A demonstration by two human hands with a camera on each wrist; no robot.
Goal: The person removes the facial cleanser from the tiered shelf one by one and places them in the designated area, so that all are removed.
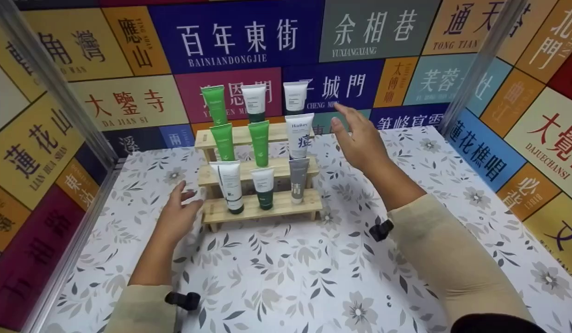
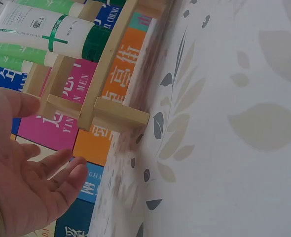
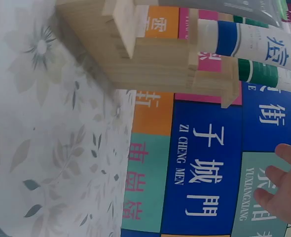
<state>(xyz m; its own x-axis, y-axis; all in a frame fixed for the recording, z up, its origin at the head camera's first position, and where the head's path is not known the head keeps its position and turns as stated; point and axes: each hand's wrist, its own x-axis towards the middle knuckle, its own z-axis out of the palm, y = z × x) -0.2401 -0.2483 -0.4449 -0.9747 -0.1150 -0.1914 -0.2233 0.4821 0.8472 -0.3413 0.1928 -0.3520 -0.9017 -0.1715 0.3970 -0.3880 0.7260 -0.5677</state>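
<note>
A three-step wooden rack (image 1: 263, 212) holds several upright tubes: green ones such as the green tube (image 1: 259, 143), white ones such as the white tube (image 1: 228, 185), and a grey tube (image 1: 298, 179) at front right. My left hand (image 1: 175, 217) hangs just left of the rack's lowest step, fingers relaxed and holding nothing. On the other side my right hand (image 1: 359, 138) is raised to the right of the upper steps, fingers extended, touching nothing. The left wrist view shows the left palm (image 2: 27, 173) beside the rack's end; the right wrist view shows right fingertips (image 3: 278, 182) below the tubes.
A patterned cloth (image 1: 267, 268) with grey flowers and leaves covers the table. Behind and at both sides stand panels of coloured signs (image 1: 239, 37) with Chinese characters. Metal posts (image 1: 480, 64) stand at the corners. A black rounded object (image 1: 496, 323) shows at the lower right edge.
</note>
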